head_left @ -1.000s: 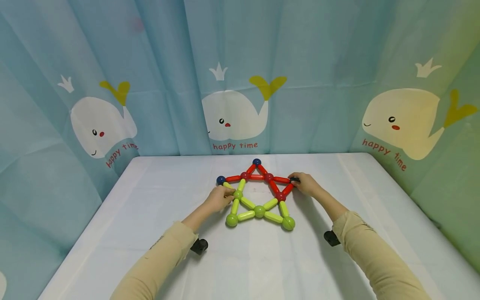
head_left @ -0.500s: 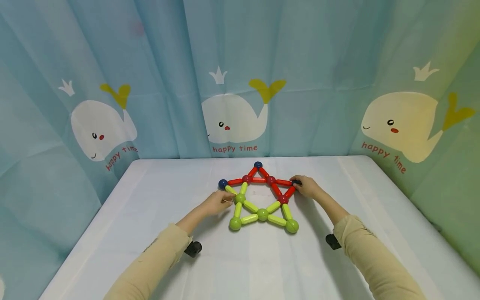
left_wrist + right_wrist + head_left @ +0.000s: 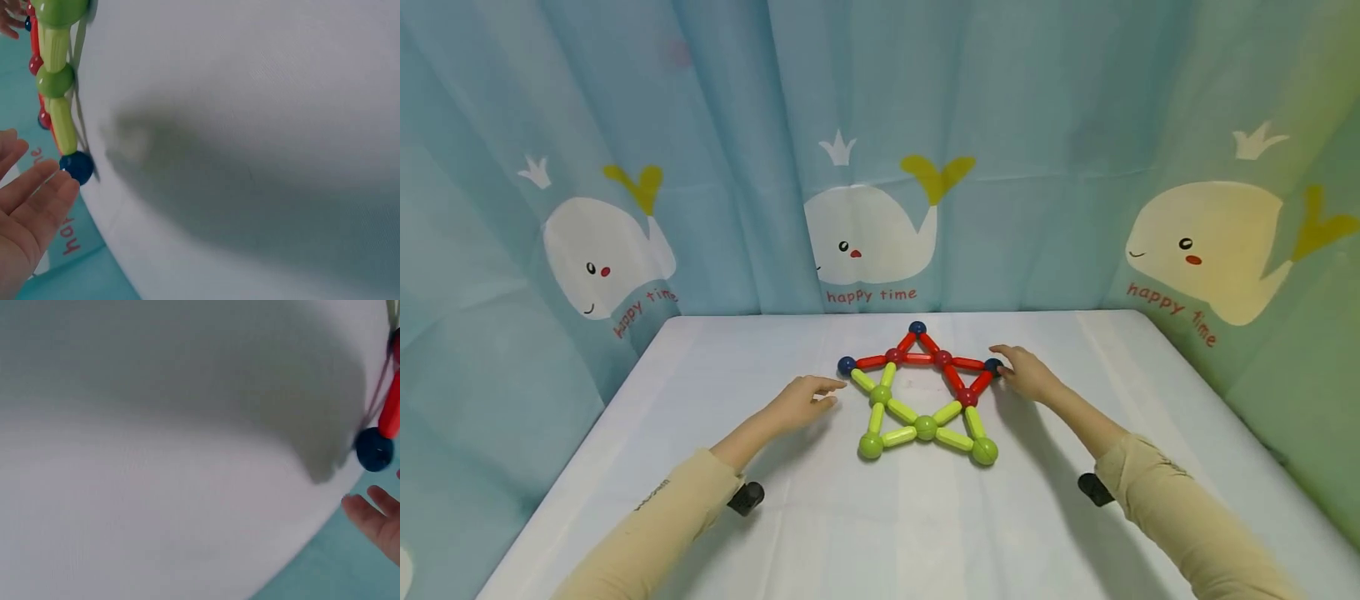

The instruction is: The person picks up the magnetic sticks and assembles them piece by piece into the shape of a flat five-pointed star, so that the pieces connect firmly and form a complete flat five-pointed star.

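A flat star of rods and balls [image 3: 926, 428] lies on the white table, its upper part red with blue ball tips, its lower part lime green. Left of the star, my left hand [image 3: 797, 404] hovers with fingers extended and holds nothing. The closest piece to it is the left blue ball [image 3: 847, 366]; the left wrist view shows fingers [image 3: 47, 206] overlapping that ball in the picture. At the opposite tip, my right hand [image 3: 1028, 373] has its fingers spread around the right blue ball [image 3: 993, 367]. A gap shows between fingertips and that ball [image 3: 374, 450] in the right wrist view.
The white table [image 3: 880, 533] reaches back to a blue curtain [image 3: 1030, 233] printed with whales. A black wrist camera [image 3: 747, 498] sits under the left sleeve, another wrist camera [image 3: 1095, 489] by the right sleeve.
My left hand has drawn away to the left from the green ball. The right fingers have spread and let go of the right blue ball. The star keeps its shape.
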A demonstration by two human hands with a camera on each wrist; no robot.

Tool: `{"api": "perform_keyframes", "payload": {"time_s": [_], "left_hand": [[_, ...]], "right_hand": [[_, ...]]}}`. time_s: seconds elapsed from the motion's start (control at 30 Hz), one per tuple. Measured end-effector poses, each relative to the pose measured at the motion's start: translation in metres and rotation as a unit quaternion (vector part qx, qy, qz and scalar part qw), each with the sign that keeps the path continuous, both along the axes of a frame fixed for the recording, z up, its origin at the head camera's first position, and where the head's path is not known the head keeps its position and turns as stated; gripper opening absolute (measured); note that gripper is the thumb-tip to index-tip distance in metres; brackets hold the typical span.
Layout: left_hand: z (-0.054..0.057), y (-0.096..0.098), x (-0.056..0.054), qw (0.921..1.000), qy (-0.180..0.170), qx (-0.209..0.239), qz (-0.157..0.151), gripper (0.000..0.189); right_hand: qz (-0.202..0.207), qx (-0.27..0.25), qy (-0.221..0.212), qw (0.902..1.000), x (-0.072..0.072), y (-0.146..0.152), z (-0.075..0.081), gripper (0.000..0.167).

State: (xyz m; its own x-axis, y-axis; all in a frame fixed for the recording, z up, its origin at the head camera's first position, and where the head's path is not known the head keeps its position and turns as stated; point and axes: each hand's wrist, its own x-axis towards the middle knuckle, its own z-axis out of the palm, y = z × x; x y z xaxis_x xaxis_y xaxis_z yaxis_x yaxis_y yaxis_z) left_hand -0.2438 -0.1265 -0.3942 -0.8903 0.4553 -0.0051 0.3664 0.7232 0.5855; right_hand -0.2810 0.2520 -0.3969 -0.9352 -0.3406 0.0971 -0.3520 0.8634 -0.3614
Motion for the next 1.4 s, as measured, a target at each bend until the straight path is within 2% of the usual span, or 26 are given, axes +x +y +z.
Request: {"api": "perform_keyframes", "payload": {"time_s": [0.1,0.2,0.4,0.6,0.83,1.07,1.27,1.4], "left_hand": [[0.004,-0.012,0.008,0.9996,0.027,-0.01,0.001,0.033],[0.009,-0.021,0.016,0.9983,0.056,-0.011,-0.004,0.033],[0.021,-0.026,0.03,0.9959,0.09,-0.002,-0.015,0.033],[0.02,-0.023,0.043,0.9929,0.108,-0.016,-0.046,0.034],[0.015,-0.021,0.054,0.9915,0.103,-0.04,-0.069,0.035],[0.019,-0.028,0.06,0.9912,0.109,-0.04,-0.063,0.034],[0.012,-0.033,0.066,0.9903,0.113,-0.041,-0.07,0.034],[0.008,-0.031,0.07,0.9916,0.117,-0.029,-0.046,0.037]], "right_hand": [[0.017,0.007,0.045,0.9988,0.016,-0.001,0.013,0.034],[0.029,-0.008,0.075,0.9967,0.034,-0.001,0.027,0.031],[0.022,-0.04,0.081,0.9957,0.062,0.001,0.044,0.026],[0.027,-0.064,0.083,0.9941,0.082,0.0,0.04,0.024],[0.032,-0.074,0.088,0.9929,0.096,-0.002,0.034,0.023],[0.039,-0.076,0.099,0.9914,0.102,-0.007,0.045,0.023],[0.045,-0.063,0.099,0.992,0.118,-0.007,0.046,0.026],[0.055,-0.06,0.129,0.9883,0.125,-0.009,0.04,0.029]]}}
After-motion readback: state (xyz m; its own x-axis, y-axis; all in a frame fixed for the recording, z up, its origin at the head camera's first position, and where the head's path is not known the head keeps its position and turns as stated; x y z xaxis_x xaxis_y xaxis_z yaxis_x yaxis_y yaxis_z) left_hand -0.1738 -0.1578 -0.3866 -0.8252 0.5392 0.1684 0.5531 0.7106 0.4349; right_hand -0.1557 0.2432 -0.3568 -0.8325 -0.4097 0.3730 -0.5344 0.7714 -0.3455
